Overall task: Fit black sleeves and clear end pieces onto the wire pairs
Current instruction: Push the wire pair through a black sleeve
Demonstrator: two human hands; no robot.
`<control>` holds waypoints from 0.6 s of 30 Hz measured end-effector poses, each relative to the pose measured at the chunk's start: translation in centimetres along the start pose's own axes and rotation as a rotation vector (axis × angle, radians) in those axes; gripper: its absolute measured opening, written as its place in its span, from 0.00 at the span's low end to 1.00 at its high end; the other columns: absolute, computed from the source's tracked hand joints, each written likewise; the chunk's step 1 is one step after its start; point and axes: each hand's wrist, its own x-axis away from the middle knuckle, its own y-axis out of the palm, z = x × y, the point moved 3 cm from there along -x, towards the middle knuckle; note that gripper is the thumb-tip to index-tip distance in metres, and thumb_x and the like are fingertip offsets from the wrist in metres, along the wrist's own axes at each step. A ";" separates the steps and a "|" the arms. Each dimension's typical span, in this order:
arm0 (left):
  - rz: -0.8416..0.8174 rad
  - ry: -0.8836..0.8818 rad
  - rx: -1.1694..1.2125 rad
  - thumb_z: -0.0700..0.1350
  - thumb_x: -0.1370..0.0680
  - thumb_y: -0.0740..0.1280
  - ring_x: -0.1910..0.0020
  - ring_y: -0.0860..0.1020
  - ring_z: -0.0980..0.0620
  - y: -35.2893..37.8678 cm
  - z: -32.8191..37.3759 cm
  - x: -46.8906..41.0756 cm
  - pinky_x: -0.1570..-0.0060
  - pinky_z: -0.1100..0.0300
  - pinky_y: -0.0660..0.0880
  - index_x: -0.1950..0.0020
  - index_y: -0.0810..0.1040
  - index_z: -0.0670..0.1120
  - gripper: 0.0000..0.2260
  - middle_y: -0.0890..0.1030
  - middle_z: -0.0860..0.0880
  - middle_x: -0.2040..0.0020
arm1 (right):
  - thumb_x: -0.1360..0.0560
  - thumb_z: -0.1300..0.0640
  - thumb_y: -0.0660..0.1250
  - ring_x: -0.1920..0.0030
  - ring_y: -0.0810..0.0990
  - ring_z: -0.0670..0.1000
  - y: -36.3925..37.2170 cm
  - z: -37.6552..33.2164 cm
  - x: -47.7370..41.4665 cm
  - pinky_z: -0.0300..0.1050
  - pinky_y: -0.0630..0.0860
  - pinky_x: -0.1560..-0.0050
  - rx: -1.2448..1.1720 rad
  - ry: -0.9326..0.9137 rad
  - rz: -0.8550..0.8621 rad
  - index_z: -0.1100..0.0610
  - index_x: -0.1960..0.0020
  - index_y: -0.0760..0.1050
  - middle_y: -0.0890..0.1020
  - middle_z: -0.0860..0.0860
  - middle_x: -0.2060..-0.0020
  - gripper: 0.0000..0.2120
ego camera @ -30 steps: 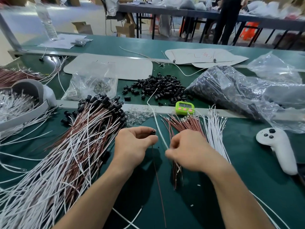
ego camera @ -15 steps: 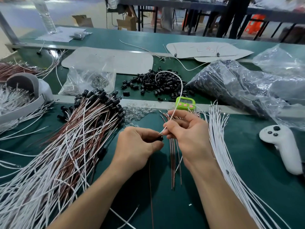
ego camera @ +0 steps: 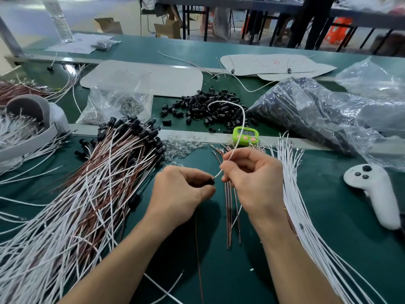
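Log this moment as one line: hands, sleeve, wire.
left hand: pinches small black tubular sleeve | right hand: pinches thin white wire, tip at sleeve mouth | seated: cannot tell

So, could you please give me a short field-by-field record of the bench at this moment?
Left hand: pinches a black sleeve
Right hand: pinches a white wire, tip at the sleeve
Loose sleeves: heap beyond the hands
Clear end pieces: scattered left of the green timer
Finished pairs: pile on the left
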 end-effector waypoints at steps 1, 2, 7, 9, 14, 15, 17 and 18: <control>-0.001 -0.001 -0.007 0.40 0.32 0.81 0.63 0.84 0.63 0.0 0.0 0.0 0.61 0.73 0.77 0.63 0.85 0.59 0.13 0.85 0.61 0.65 | 0.30 0.65 0.75 0.71 0.84 0.51 0.0 -0.1 0.0 0.39 0.78 0.67 -0.001 -0.003 -0.002 0.52 0.59 0.83 0.86 0.50 0.68 0.08; -0.002 0.000 -0.017 0.40 0.32 0.81 0.63 0.84 0.64 0.0 0.1 0.1 0.62 0.74 0.76 0.63 0.85 0.59 0.14 0.85 0.61 0.65 | 0.30 0.65 0.75 0.71 0.84 0.50 0.0 -0.1 0.0 0.39 0.78 0.66 0.014 -0.008 -0.002 0.52 0.60 0.83 0.86 0.50 0.68 0.08; 0.001 0.011 -0.038 0.41 0.33 0.82 0.64 0.83 0.66 0.0 0.2 0.2 0.64 0.76 0.74 0.63 0.85 0.59 0.13 0.85 0.63 0.66 | 0.29 0.65 0.77 0.68 0.86 0.48 0.0 -0.2 0.2 0.47 0.84 0.62 0.171 -0.043 0.024 0.50 0.60 0.84 0.86 0.45 0.68 0.10; 0.003 0.010 -0.040 0.42 0.33 0.82 0.64 0.84 0.65 0.0 0.2 0.3 0.64 0.75 0.74 0.63 0.86 0.58 0.11 0.85 0.62 0.66 | 0.29 0.66 0.77 0.68 0.86 0.47 -0.1 -0.3 0.2 0.48 0.85 0.61 0.199 -0.051 0.035 0.50 0.60 0.84 0.86 0.44 0.68 0.11; 0.008 0.010 -0.023 0.45 0.33 0.82 0.63 0.84 0.64 0.1 -0.1 0.2 0.60 0.72 0.78 0.59 0.88 0.57 0.08 0.86 0.61 0.64 | 0.29 0.66 0.77 0.67 0.85 0.45 -0.4 -0.4 0.1 0.43 0.84 0.61 0.238 -0.069 0.032 0.51 0.60 0.84 0.86 0.43 0.68 0.10; 0.012 0.010 -0.016 0.45 0.33 0.82 0.62 0.85 0.63 0.1 -0.1 0.2 0.59 0.71 0.78 0.59 0.88 0.57 0.08 0.86 0.61 0.64 | 0.29 0.66 0.77 0.68 0.85 0.45 -0.4 -0.4 0.1 0.42 0.84 0.61 0.244 -0.073 0.028 0.51 0.60 0.84 0.85 0.43 0.68 0.10; 0.014 0.011 0.000 0.45 0.33 0.82 0.61 0.85 0.63 0.2 -0.2 0.1 0.58 0.70 0.79 0.58 0.88 0.57 0.08 0.86 0.61 0.64 | 0.29 0.66 0.77 0.68 0.85 0.45 -0.5 -0.3 0.1 0.42 0.84 0.61 0.242 -0.076 0.018 0.50 0.60 0.84 0.85 0.43 0.68 0.11; 0.012 0.013 0.008 0.45 0.32 0.82 0.61 0.85 0.63 0.2 -0.2 0.1 0.57 0.70 0.79 0.58 0.88 0.57 0.08 0.86 0.60 0.63 | 0.29 0.66 0.77 0.68 0.85 0.46 -0.5 -0.3 0.0 0.42 0.84 0.62 0.229 -0.071 0.010 0.49 0.61 0.84 0.85 0.44 0.68 0.11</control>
